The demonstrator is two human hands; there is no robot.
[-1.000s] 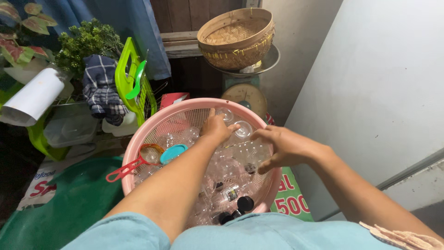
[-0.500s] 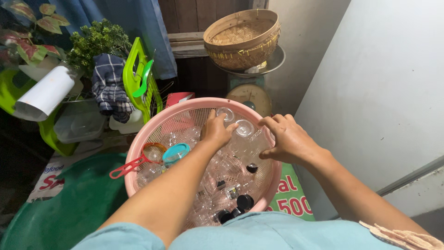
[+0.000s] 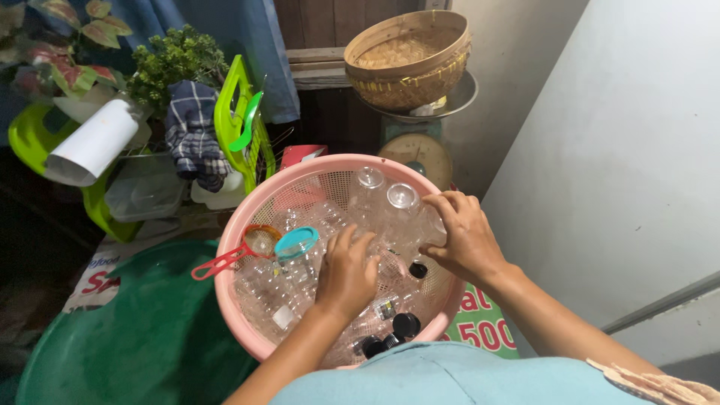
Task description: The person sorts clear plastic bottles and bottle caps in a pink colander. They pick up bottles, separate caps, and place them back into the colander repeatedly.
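Note:
A pink mesh basket (image 3: 330,160) holds several clear plastic bottles (image 3: 403,199), some with black caps (image 3: 406,324). My left hand (image 3: 346,274) lies palm down on the pile in the middle of the basket, fingers bent over the bottles. Whether it grips one is hidden. Just left of it lie a teal lid (image 3: 296,242) and a small strainer with a red handle (image 3: 225,261). My right hand (image 3: 461,236) is at the basket's right rim, its fingers curled around a clear bottle (image 3: 431,225).
A woven basket (image 3: 409,52) sits on a kitchen scale (image 3: 416,154) behind the pink one. A green basin (image 3: 127,330) lies at the lower left. A green rack (image 3: 240,127), checkered cloth (image 3: 191,135) and white roll (image 3: 90,146) stand left. A white wall (image 3: 622,150) closes the right.
My left hand has drawn back from the far bottles to the middle of the basket. My right hand has stayed at the right rim.

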